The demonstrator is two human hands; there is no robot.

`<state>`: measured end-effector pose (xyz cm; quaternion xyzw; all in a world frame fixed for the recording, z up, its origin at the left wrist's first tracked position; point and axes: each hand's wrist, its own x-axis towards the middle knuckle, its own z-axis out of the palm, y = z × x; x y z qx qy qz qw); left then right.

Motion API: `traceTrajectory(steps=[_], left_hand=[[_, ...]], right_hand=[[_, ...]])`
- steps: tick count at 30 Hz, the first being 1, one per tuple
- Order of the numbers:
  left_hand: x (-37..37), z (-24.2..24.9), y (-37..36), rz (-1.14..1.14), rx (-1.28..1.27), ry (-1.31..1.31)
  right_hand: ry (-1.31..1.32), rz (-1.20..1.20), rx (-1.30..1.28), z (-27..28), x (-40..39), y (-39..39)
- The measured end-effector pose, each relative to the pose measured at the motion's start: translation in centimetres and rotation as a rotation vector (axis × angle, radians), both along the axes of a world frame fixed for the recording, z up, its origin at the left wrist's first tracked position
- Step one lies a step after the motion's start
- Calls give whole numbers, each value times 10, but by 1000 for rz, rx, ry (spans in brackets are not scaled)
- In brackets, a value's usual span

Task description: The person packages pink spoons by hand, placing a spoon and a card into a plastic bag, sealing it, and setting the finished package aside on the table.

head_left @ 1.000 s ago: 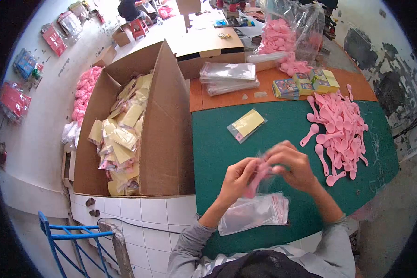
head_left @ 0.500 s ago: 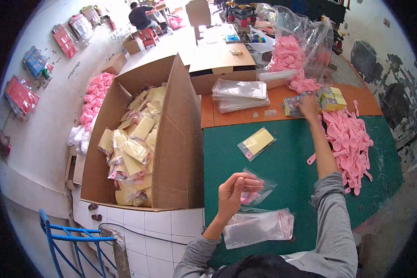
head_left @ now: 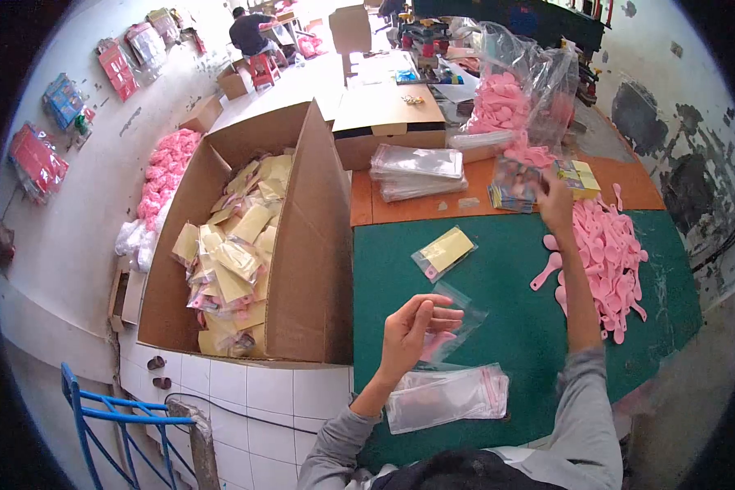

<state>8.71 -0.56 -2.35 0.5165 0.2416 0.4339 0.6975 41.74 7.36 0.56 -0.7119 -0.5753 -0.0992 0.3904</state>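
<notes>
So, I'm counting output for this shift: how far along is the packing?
Done: the cardboard box is piled with filled packets, and one more packet lies on the green mat. In hand: left hand holds a clear bag, right hand lifts a card. Left: a pile of pink spoons and empty bags.

Right hand [head_left: 555, 198] — which a second earlier had worked at the clear pouch [head_left: 453, 322] beside the left hand [head_left: 412, 331] — left it, reached to the printed card stack [head_left: 510, 196], then lifted one card [head_left: 518, 175] clear; the left hand alone kept the pouch.
</notes>
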Motion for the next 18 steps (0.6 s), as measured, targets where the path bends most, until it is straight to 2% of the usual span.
traceTrajectory(steps=[2,4,7,10,13,15,18], left_hand=[[0,2,3,1,-6,17],[1,3,5,0,10,21],[3,3,4,20,33,-3],[5,2,3,15,112,27],[5,4,2,-46,229,132],[5,6,1,-65,363,262],[9,18,-5,-126,438,294]], right_hand=[[386,293,-297,47,-53,-48],[527,474,-321,72,-96,-93],[163,616,-251,85,-116,-123],[-6,636,-267,89,-117,-135],[-16,621,-316,92,-122,-144],[-30,697,-364,89,-124,-145],[-50,739,-438,72,-131,-144]])
